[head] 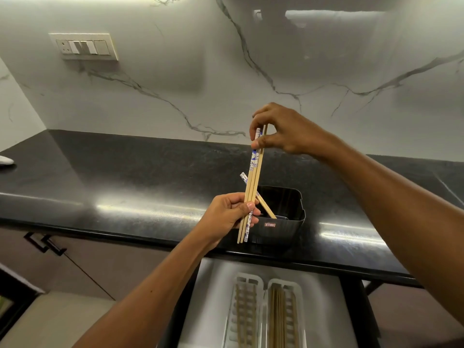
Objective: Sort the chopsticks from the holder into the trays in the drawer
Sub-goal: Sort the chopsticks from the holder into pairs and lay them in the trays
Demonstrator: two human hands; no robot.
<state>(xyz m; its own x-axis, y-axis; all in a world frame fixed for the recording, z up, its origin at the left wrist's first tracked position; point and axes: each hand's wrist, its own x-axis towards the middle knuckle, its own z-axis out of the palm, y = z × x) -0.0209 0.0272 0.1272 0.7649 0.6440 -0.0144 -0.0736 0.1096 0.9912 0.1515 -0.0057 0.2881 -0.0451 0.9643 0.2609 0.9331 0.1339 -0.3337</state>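
A black chopstick holder (283, 222) stands near the front edge of the black counter (125, 177). One blue-and-white patterned chopstick (261, 200) leans inside it. I hold a small bundle of chopsticks (253, 182) upright above the holder, plain wooden ones and a blue-and-white one. My left hand (227, 217) grips the bundle's lower part. My right hand (281, 130) pinches its top ends. Below the counter an open drawer (208, 297) holds two white slotted trays; the left tray (247, 310) and the right tray (285, 312) each contain wooden chopsticks.
A marble backsplash with a switch plate (84, 46) rises behind the counter. A white object (5, 160) lies at the counter's far left edge. Dark cabinet fronts with a handle (44, 243) sit left of the drawer.
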